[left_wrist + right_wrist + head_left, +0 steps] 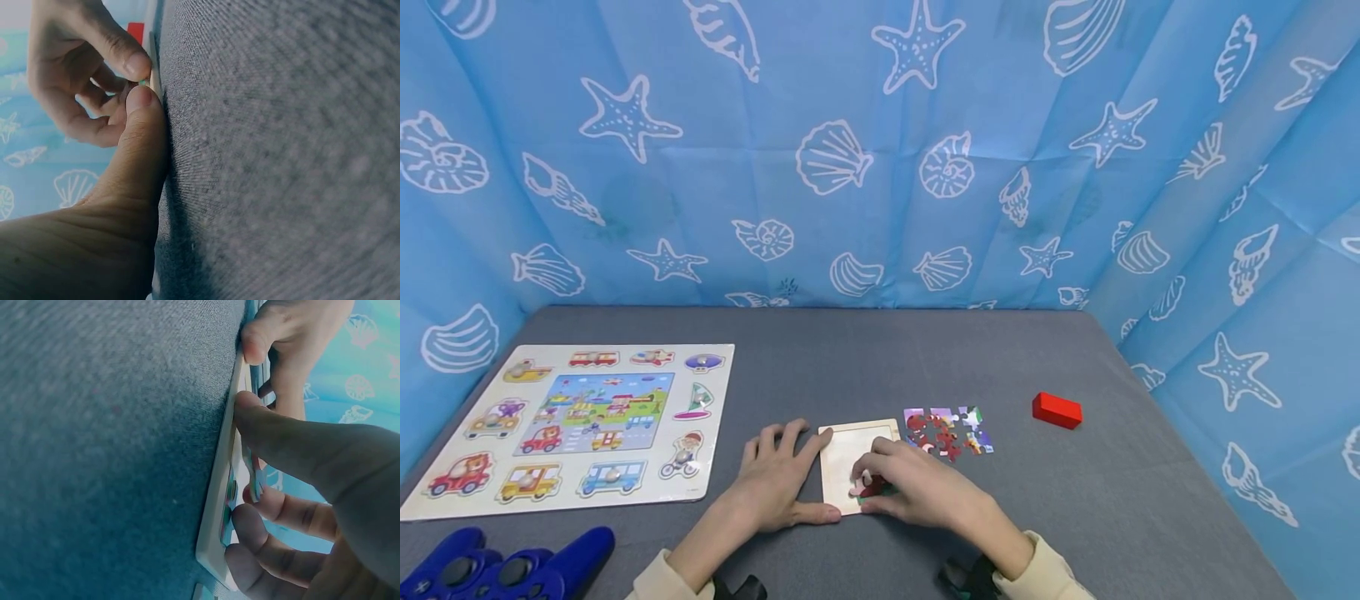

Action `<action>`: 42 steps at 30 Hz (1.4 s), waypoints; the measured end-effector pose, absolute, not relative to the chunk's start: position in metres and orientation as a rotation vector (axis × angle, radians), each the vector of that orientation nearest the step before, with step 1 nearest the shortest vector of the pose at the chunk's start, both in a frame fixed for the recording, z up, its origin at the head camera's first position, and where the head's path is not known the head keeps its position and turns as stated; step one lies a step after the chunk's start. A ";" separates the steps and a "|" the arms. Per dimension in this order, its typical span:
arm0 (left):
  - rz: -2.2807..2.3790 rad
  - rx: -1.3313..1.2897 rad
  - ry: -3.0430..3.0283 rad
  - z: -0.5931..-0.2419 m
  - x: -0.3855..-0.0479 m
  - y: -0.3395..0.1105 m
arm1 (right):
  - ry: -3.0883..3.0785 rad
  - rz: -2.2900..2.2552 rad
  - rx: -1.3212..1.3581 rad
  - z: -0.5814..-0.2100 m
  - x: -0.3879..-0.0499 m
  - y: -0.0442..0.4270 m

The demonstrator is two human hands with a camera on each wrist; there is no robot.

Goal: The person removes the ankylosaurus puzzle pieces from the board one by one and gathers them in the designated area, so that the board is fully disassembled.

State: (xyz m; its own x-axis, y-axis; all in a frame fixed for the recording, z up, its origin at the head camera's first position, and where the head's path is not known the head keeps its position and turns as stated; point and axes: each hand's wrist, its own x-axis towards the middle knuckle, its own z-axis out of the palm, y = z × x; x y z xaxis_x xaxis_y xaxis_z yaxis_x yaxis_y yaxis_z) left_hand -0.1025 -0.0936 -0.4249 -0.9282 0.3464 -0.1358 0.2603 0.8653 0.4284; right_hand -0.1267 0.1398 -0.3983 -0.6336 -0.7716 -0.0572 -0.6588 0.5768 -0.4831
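A shallow wooden puzzle tray (pixel 842 450) lies on the grey table between both hands. My left hand (pixel 771 483) rests along its left side, fingers spread, with a fingertip at the upper left corner and the thumb by the lower left one. My right hand (pixel 917 487) is over the tray's lower right part and pinches a jigsaw piece (pixel 868 485) in red, pink and green. The right wrist view shows this piece (pixel 255 478) tilted above the tray floor, with coloured pieces (pixel 228 500) lying in the tray under the fingers. Several loose jigsaw pieces (pixel 950 442) lie right of the tray.
A red block (pixel 1057 411) stands farther right. At the left lies a large knobbed vehicle puzzle board (pixel 718 400), with a blue game controller (pixel 512 571) in front of it. A blue shell-patterned curtain (pixel 880 217) hangs behind the table and along its right side.
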 end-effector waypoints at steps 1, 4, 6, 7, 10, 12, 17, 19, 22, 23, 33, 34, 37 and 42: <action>0.605 0.465 2.829 -0.425 -0.102 -0.094 | 2.549 -0.611 -1.180 -0.398 -0.127 0.140; 0.605 0.462 2.824 -0.426 -0.103 -0.094 | 2.544 -0.574 -1.177 -0.398 -0.126 0.140; 0.606 0.459 2.822 -0.426 -0.103 -0.094 | 2.540 -0.555 -1.180 -0.398 -0.126 0.140; 0.606 0.458 2.822 -0.426 -0.103 -0.094 | 2.539 -0.549 -1.182 -0.398 -0.126 0.140; 0.608 0.454 2.820 -0.426 -0.103 -0.094 | 2.542 -0.542 -1.184 -0.398 -0.126 0.141; 0.610 0.455 2.819 -0.425 -0.103 -0.094 | 2.543 -0.543 -1.183 -0.398 -0.125 0.141; 0.612 0.462 2.820 -0.425 -0.103 -0.094 | 2.539 -0.532 -1.198 -0.397 -0.125 0.141; 0.609 0.464 2.820 -0.425 -0.102 -0.094 | 2.540 -0.517 -1.213 -0.397 -0.124 0.141; 0.605 0.463 2.818 -0.425 -0.102 -0.094 | 2.543 -0.506 -1.232 -0.396 -0.123 0.141; 0.603 0.463 2.817 -0.425 -0.102 -0.094 | 2.545 -0.505 -1.237 -0.396 -0.123 0.142; 0.602 0.464 2.809 -0.424 -0.103 -0.094 | 2.588 -0.506 -1.225 -0.390 -0.122 0.151; 0.601 0.463 2.808 -0.424 -0.103 -0.094 | 2.593 -0.507 -1.228 -0.389 -0.122 0.152; 0.601 0.463 2.804 -0.423 -0.103 -0.094 | 2.620 -0.499 -1.241 -0.387 -0.122 0.157; 0.596 0.460 2.802 -0.423 -0.103 -0.094 | 2.656 -0.503 -1.229 -0.383 -0.122 0.166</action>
